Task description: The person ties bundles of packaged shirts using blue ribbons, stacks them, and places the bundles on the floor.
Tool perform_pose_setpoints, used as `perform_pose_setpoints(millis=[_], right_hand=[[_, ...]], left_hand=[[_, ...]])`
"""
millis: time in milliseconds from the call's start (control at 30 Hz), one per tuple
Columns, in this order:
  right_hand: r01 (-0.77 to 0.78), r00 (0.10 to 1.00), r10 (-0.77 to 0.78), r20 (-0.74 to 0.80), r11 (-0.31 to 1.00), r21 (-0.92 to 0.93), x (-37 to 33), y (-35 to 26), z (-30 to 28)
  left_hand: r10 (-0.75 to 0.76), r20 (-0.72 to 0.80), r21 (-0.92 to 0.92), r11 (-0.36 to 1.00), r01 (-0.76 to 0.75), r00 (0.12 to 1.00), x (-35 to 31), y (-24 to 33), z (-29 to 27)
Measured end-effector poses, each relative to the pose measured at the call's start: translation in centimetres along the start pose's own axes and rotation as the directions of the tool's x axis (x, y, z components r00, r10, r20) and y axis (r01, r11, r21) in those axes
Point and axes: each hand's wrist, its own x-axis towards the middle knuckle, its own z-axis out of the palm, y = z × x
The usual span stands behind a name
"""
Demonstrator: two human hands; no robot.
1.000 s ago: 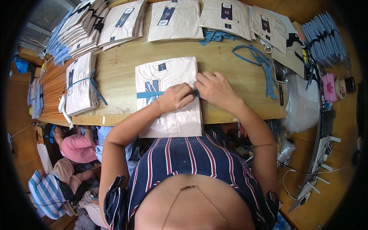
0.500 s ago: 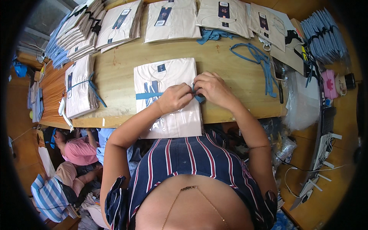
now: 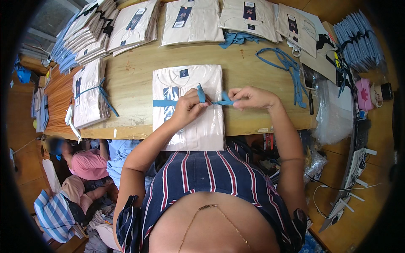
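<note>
A stack of folded cream shirts in clear plastic (image 3: 194, 135) lies in front of me at the table's near edge. Around its middle runs a blue fabric strip (image 3: 163, 103), crossed at the stack's right side. My left hand (image 3: 190, 105) rests over the top shirt and pinches one end of the strip, which sticks up above the fingers. Just past the stack's right edge, my right hand (image 3: 253, 98) pinches the other end, and the strip is stretched between both hands. A dark label under the plastic is partly covered by my left hand.
On the table's left stands a cream shirt bundle (image 3: 90, 95) tied with blue strip. More packed shirts (image 3: 190, 25) line the far edge. Loose blue strips (image 3: 291, 71) lie at the right, near plastic sheets (image 3: 333, 109). Another person (image 3: 88, 164) sits low at the left.
My hands were close together at the stack's right side; my right hand has moved right, drawing out the strip. The strip's other end now stands up from my left hand.
</note>
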Motion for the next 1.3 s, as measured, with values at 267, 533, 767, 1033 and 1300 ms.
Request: perform_pose_setpoints(millis=[267, 533, 767, 1033, 1300], right_hand=[[0.438, 0.867, -0.032, -0.497, 0.525, 0.73, 2.6, 3.7, 3.3], [-0.205, 0.828, -0.293, -0.478, 0.635, -0.744, 2.6, 3.0, 7.0], [-0.276, 0.754, -0.282, -0.593, 0.684, -0.675, 3.0, 4.8, 6.9], [-0.119, 0.741, -0.218, -0.635, 0.888, -0.444, 2.2, 6.0, 6.9], [0.611, 0.528, -0.02, -0.849, 0.703, 0.363, 0.3, 6.2, 7.6]], left_hand=[[-0.199, -0.148, -0.076, 0.979, 0.19, 0.969, -1.7, -0.1, -0.9], [-0.007, 0.061, 0.155, 0.988, -0.002, 0.998, 1.1, 4.1, -0.2], [-0.25, 0.004, 0.417, 0.88, 0.226, 0.968, 3.8, 2.8, 1.2], [-0.433, -0.007, -0.011, 0.901, 0.433, 0.901, 1.9, 0.6, 3.5], [-0.417, 0.144, -0.193, 0.877, 0.439, 0.897, 2.5, -1.2, 3.8]])
